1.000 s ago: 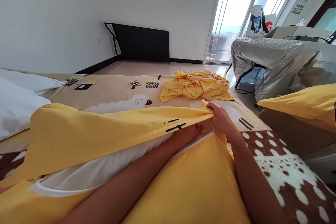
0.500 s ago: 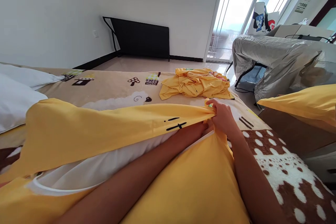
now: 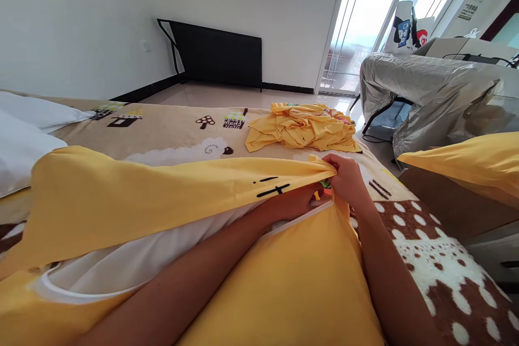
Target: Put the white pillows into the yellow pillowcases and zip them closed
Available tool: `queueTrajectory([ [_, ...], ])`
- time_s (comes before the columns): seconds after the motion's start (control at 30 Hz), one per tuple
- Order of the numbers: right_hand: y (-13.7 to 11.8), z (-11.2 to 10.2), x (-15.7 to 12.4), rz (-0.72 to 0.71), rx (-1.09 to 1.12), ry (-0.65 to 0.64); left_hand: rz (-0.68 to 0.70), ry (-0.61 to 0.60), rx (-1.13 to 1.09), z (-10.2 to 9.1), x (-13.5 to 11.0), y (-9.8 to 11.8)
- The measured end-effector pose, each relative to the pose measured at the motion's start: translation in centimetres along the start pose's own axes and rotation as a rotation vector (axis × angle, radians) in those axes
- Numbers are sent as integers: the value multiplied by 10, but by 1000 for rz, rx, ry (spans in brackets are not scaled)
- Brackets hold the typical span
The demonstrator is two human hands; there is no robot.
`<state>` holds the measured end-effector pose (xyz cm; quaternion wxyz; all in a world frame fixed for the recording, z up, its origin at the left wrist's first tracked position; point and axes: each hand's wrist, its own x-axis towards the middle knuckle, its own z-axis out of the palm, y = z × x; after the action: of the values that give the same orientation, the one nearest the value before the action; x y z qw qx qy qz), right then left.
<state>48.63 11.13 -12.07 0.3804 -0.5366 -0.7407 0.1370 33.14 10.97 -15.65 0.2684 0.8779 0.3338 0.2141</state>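
Observation:
A yellow pillowcase lies across the bed in front of me, with a white pillow showing inside its open edge. My right hand is closed on the far corner of the pillowcase, pinching the fabric. My left hand reaches into the opening beneath the upper flap, close to that same corner; its fingers are mostly hidden by the cloth. Both forearms stretch forward over the yellow fabric.
A crumpled yellow cloth lies farther along the patterned bedspread. White pillows rest at the left. A table under a silver cover stands at the right, another yellow pillow beside it, and a black folded frame leans on the wall.
My left hand has slid a little farther toward the corner inside the pillowcase. My right hand keeps its pinch on the corner, shifting slightly upward.

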Motion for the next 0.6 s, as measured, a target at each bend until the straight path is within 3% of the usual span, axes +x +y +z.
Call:
queueTrajectory([
  [0.2, 4, 3, 2, -15, -10, -7, -112, 216, -77, 10, 1, -7],
  [0.33, 2, 4, 2, -27, -85, -16, 128, 183, 23, 9, -4, -3],
  [0.4, 0, 4, 2, -44, -91, -17, 176, 196, 57, 10, -4, -2],
  [0.47, -2, 5, 1, -53, -86, -6, 143, 228, 53, 12, -3, -4],
  [0.6, -5, 6, 0, -54, -20, -10, -130, 260, 78, 16, -1, -13],
])
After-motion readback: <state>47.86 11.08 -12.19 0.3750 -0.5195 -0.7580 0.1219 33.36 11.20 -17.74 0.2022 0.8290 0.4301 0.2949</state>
